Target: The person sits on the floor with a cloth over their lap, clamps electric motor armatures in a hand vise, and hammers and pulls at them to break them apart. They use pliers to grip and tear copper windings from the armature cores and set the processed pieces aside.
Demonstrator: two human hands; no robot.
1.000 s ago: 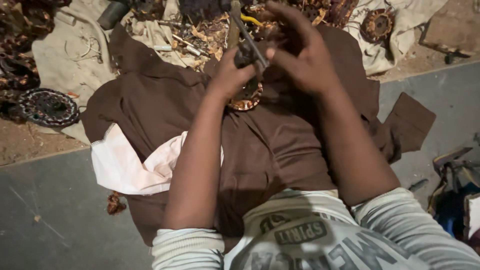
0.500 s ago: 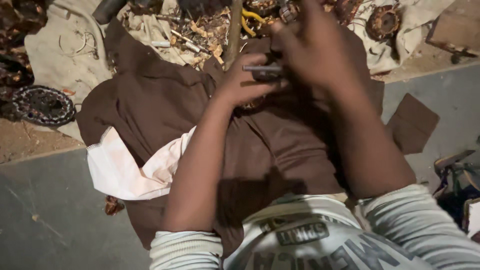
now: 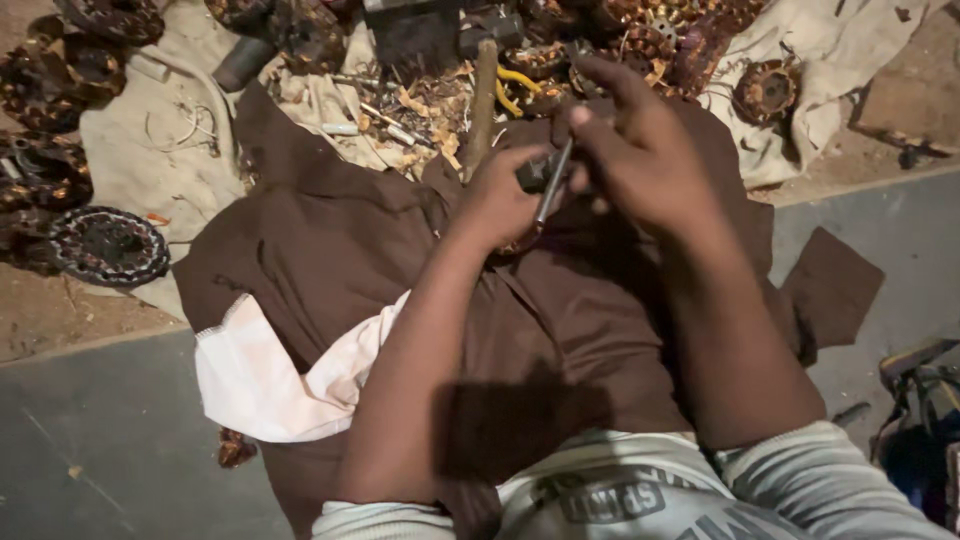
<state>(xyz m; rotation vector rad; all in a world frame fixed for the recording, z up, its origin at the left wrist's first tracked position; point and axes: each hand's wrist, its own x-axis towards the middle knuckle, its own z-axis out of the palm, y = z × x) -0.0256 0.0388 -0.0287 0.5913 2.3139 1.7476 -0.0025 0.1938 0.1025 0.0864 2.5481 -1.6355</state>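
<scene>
My left hand (image 3: 500,200) is closed around a small dark metal part (image 3: 535,172) held over my lap. My right hand (image 3: 640,150) grips a thin metal rod-like tool (image 3: 552,185) whose tip points down into that part. Both hands meet above the brown cloth (image 3: 340,240) draped over my legs. A round copper-wound piece under the hands is mostly hidden by them.
A wooden-handled tool (image 3: 482,95) and yellow-handled pliers (image 3: 515,85) lie among scraps ahead. Round copper-wound motor coils sit at left (image 3: 108,245) and upper right (image 3: 765,90) on a pale sheet (image 3: 160,150). A white cloth (image 3: 265,375) hangs from my lap. A dark bag (image 3: 925,420) is at right.
The view has shifted slightly. My right hand turned the thin tool from lying nearly flat to pointing steeply down into the part held by my left hand.
</scene>
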